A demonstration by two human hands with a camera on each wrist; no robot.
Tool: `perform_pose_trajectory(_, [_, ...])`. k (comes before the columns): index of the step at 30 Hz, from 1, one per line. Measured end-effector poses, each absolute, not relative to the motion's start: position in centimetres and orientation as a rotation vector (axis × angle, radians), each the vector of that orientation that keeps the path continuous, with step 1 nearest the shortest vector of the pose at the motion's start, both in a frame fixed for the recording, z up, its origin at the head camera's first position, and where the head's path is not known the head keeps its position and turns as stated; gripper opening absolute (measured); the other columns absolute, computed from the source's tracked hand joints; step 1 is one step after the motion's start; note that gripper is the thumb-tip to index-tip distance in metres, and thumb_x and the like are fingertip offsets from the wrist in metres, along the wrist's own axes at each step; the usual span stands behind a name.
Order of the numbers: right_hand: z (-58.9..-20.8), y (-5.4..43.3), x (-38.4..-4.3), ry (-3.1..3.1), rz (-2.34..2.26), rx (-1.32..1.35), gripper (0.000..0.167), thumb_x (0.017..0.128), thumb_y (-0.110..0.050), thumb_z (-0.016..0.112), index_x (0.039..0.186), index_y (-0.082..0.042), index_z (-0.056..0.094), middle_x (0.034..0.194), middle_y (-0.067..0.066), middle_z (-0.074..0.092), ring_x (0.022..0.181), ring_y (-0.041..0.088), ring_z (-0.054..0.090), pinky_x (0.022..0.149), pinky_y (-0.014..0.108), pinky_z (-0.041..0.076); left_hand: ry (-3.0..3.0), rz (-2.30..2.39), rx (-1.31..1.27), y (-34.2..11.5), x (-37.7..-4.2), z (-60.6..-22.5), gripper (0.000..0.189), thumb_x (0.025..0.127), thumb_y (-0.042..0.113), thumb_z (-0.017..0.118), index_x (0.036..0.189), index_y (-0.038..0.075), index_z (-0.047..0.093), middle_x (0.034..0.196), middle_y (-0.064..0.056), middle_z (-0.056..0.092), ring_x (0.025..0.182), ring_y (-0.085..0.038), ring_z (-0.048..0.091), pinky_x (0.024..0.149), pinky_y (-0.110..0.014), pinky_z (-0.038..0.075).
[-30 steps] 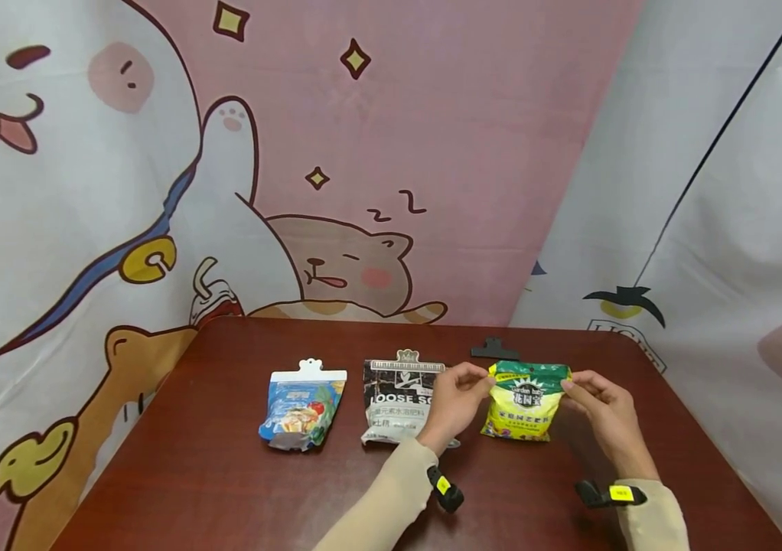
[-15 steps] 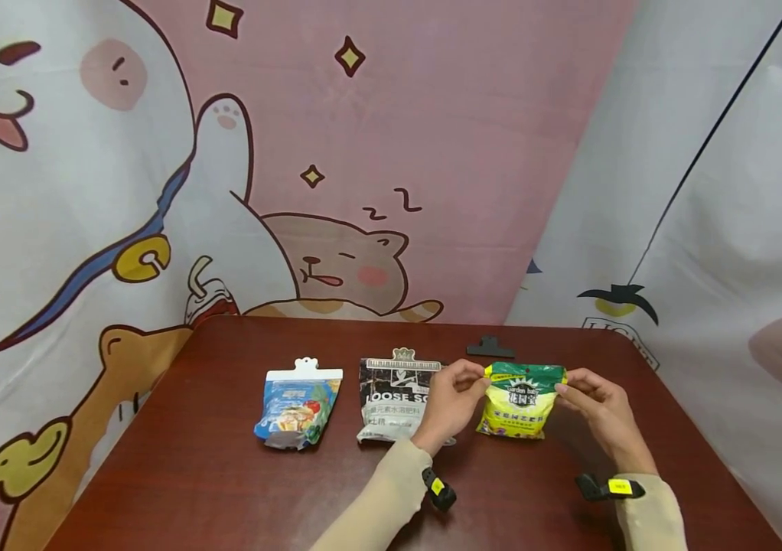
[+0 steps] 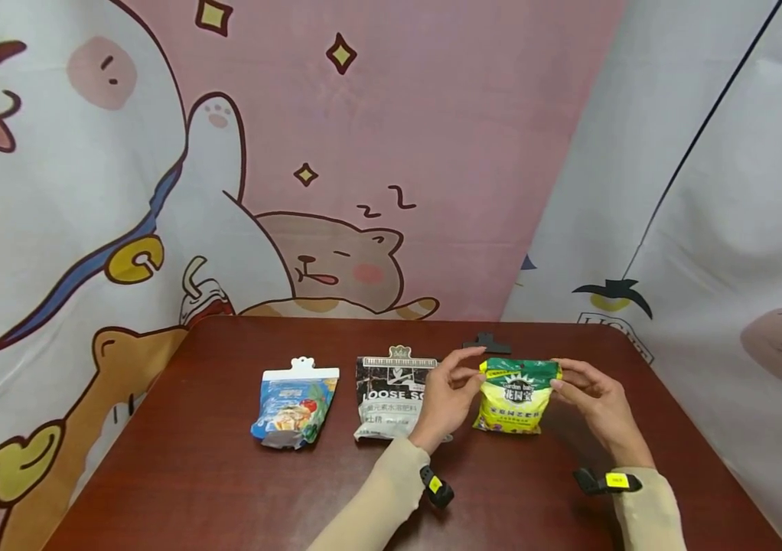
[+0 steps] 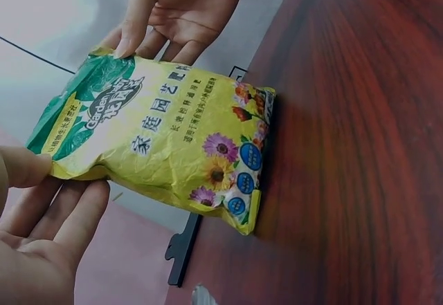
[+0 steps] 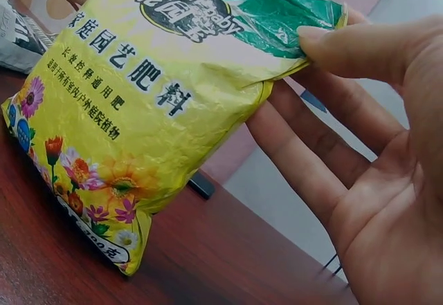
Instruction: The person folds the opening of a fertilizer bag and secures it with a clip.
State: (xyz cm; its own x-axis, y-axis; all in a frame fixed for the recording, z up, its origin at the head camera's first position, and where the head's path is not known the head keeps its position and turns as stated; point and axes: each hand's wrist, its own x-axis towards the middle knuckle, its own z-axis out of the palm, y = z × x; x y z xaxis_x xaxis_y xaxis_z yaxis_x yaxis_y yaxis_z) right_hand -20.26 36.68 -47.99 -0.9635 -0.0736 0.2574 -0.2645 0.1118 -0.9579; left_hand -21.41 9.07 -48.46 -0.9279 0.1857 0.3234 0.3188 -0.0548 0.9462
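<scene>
A yellow fertilizer bag (image 3: 513, 402) with a green top band stands upright at the right of the table in the head view. My left hand (image 3: 448, 398) pinches its upper left corner; in the left wrist view the thumb (image 4: 24, 167) lies on the front and other fingers behind. The upper right corner is pinched by my right hand (image 3: 597, 405), its thumb (image 5: 360, 49) in front in the right wrist view. Behind the bag lies a black clip (image 3: 486, 343), also visible in the left wrist view. Part of the bag's back is hidden.
Left of my left hand lies a black-and-white bag (image 3: 387, 409) with a metal clip (image 3: 400, 353) on top, partly covered by that hand. Further left is a blue bag (image 3: 294, 409) closed with a white clip (image 3: 301, 369). A printed cloth (image 3: 432, 153) hangs behind the brown table (image 3: 239, 505).
The head view has shifted slightly, so everything sits a little further left. My left index finger has straightened and lifted along the bag's top; both hands still hold the corners.
</scene>
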Motion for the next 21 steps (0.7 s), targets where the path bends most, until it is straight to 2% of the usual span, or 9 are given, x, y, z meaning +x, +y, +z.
perform_pose_trajectory(2, [-47.85,36.69,-20.18,-2.279,1.917,0.323,0.048,0.098,-0.005,0.068,0.145,-0.002,0.056,0.111,-0.012,0.076,0.093,0.006,0.074,0.079,0.026,0.062,-2.11,-2.108,-0.585,9.02,-21.38,-48.43,0.035,0.1,0.015,0.068,0.132,0.029,0.069,0.108,-0.002,0.079,0.102,-0.016,0.073,0.084,-0.023,0.056])
perform_pose_trajectory(8, [-47.43,36.67,-19.65,-2.457,1.769,0.203,0.055,0.1,-0.02,0.069,0.151,-0.013,0.052,0.115,-0.023,0.068,0.095,0.001,0.072,0.082,0.021,0.059,-2.174,-2.043,-0.637,8.85,-21.18,-48.21,0.021,0.101,0.02,0.066,0.117,0.024,0.079,0.119,0.004,0.077,0.106,-0.01,0.072,0.083,-0.021,0.056])
perform_pose_trajectory(12, [-47.31,36.7,-19.52,-2.484,1.756,0.213,0.052,0.1,-0.021,0.069,0.148,-0.007,0.055,0.118,-0.025,0.067,0.098,0.001,0.072,0.083,0.022,0.059,-2.219,-2.046,-0.618,8.77,-20.99,-48.04,0.022,0.101,0.018,0.066,0.118,0.026,0.078,0.123,0.006,0.075,0.102,-0.008,0.072,0.078,-0.019,0.055])
perform_pose_trajectory(15, [-47.21,36.77,-19.54,-2.507,1.72,0.236,0.047,0.1,-0.022,0.068,0.142,-0.004,0.06,0.122,-0.024,0.067,0.101,0.0,0.071,0.084,0.023,0.06,-2.237,-2.045,-0.6,8.78,-20.91,-47.94,0.024,0.101,0.017,0.066,0.119,0.027,0.077,0.126,0.007,0.074,0.102,-0.006,0.071,0.078,-0.019,0.055])
perform_pose_trajectory(17, [-47.12,36.77,-19.54,-2.557,1.64,0.243,0.045,0.1,-0.027,0.069,0.14,-0.008,0.063,0.129,-0.023,0.065,0.109,-0.007,0.066,0.086,0.019,0.057,-2.239,-2.051,-0.594,8.79,-20.89,-47.87,0.024,0.101,0.016,0.066,0.12,0.026,0.077,0.125,0.007,0.074,0.102,-0.005,0.071,0.08,-0.019,0.055])
perform_pose_trajectory(21, [-47.04,36.65,-19.6,-2.641,1.484,0.234,0.046,0.097,-0.034,0.072,0.14,-0.018,0.065,0.142,-0.012,0.063,0.119,-0.016,0.053,0.089,0.01,0.048,-2.261,-2.059,-0.579,8.75,-20.87,-47.88,0.026,0.098,0.015,0.07,0.121,0.026,0.077,0.119,0.005,0.076,0.099,-0.003,0.071,0.085,-0.02,0.056])
